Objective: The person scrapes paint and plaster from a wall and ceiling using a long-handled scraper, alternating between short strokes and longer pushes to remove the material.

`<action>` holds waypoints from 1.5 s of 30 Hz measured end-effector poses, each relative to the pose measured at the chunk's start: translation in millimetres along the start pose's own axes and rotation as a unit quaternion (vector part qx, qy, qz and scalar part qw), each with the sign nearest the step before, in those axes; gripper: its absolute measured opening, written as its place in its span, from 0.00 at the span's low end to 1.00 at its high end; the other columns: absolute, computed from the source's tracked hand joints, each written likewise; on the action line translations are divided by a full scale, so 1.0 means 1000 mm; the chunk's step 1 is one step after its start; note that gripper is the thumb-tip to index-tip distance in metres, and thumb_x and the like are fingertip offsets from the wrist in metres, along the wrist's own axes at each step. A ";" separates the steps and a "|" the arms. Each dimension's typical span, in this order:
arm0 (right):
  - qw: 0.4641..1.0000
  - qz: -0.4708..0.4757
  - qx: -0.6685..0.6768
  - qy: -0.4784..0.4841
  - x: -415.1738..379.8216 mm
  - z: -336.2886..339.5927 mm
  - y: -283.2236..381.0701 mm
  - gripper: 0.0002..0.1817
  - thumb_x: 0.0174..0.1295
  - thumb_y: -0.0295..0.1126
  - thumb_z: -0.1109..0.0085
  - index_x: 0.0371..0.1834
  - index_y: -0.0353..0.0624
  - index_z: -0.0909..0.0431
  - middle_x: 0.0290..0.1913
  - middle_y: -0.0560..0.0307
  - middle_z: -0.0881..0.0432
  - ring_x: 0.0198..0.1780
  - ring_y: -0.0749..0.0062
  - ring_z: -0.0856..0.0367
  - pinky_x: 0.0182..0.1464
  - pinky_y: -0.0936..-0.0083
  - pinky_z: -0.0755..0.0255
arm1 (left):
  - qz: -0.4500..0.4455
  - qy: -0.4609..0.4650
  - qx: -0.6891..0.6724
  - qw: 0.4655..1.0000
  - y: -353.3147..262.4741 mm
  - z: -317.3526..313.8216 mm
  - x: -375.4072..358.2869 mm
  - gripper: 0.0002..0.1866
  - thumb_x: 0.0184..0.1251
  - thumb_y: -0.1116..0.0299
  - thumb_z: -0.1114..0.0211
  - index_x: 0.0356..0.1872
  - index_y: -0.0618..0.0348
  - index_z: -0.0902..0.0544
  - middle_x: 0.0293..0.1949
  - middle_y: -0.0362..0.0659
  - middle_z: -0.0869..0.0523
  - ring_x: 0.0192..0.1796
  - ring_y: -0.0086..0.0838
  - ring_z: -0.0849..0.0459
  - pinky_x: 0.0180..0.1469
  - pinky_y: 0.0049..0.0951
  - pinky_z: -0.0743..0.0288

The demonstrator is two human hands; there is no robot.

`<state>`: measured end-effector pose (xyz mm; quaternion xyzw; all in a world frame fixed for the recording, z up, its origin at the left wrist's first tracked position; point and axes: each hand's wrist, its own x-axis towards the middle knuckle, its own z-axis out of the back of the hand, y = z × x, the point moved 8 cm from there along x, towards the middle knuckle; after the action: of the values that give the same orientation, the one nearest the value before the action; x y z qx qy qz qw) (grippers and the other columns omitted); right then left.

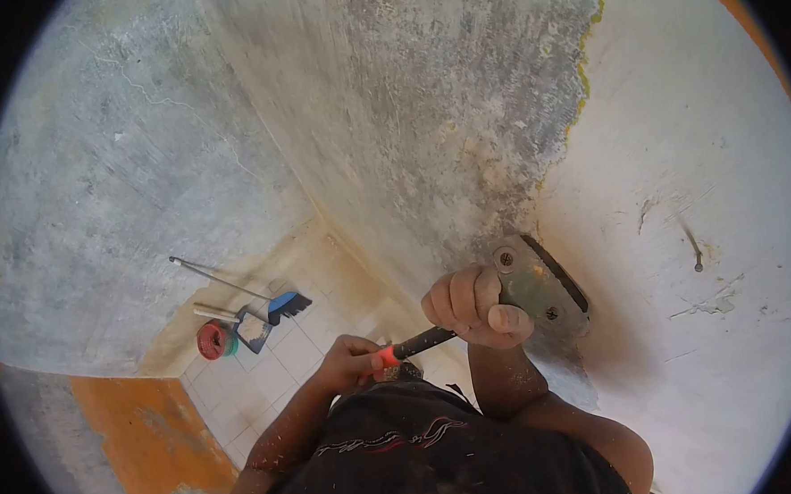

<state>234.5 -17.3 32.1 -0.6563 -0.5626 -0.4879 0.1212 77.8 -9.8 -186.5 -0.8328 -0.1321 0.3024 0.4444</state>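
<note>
A wall scraper with a broad, dusty metal head and two screws lies against the wall in front of me, its dark blade edge toward the white paint. My right hand is closed around it just behind the head. Its black handle slopes down to the left and ends in a red part. My left hand is wrapped round the handle near that red part. Grey, stripped wall lies above and left of the head, bordered by a ragged yellow paint edge.
A nail sticks out of the white wall at right. On the tiled floor at lower left are a blue broom, a dustpan with debris and a red and green round container. Orange paint covers part of another wall.
</note>
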 end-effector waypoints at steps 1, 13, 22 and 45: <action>1.000 -0.003 0.005 -0.003 -0.005 0.002 -0.002 0.13 0.52 0.33 0.47 0.14 0.49 0.39 0.16 0.65 0.35 0.18 0.76 0.37 0.22 0.78 0.45 | 0.009 -0.002 -0.011 1.000 -0.006 0.000 0.003 0.15 0.50 0.63 0.32 0.27 0.68 0.18 0.17 0.41 0.20 0.12 0.18 0.32 0.14 0.18 0.43; 0.998 0.005 -0.009 -0.062 -0.024 0.017 -0.007 0.11 0.54 0.30 0.51 0.16 0.45 0.37 0.15 0.61 0.37 0.16 0.72 0.44 0.21 0.73 0.50 | 0.023 -0.039 0.016 0.999 -0.016 0.007 0.001 0.15 0.49 0.64 0.32 0.27 0.69 0.19 0.16 0.45 0.21 0.12 0.19 0.33 0.13 0.20 0.44; 0.992 -0.017 -0.009 -0.127 -0.034 0.029 -0.022 0.14 0.53 0.34 0.52 0.13 0.50 0.42 0.11 0.66 0.38 0.12 0.76 0.45 0.18 0.76 0.51 | 0.030 -0.064 0.001 0.998 -0.014 0.014 -0.002 0.16 0.44 0.62 0.30 0.25 0.69 0.20 0.16 0.47 0.22 0.11 0.21 0.32 0.12 0.20 0.43; 0.987 0.008 -0.022 -0.160 -0.022 0.014 -0.013 0.17 0.56 0.36 0.53 0.12 0.50 0.46 0.10 0.68 0.46 0.11 0.77 0.51 0.16 0.76 0.56 | 0.017 -0.021 -0.013 1.000 -0.043 0.013 -0.001 0.13 0.49 0.66 0.32 0.26 0.68 0.19 0.16 0.44 0.22 0.12 0.19 0.33 0.13 0.19 0.43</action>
<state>232.8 -16.6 2.9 -0.7328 -0.5590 -0.3875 0.0189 70.9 22.6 -156.4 -0.8343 -0.1311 0.3253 0.4254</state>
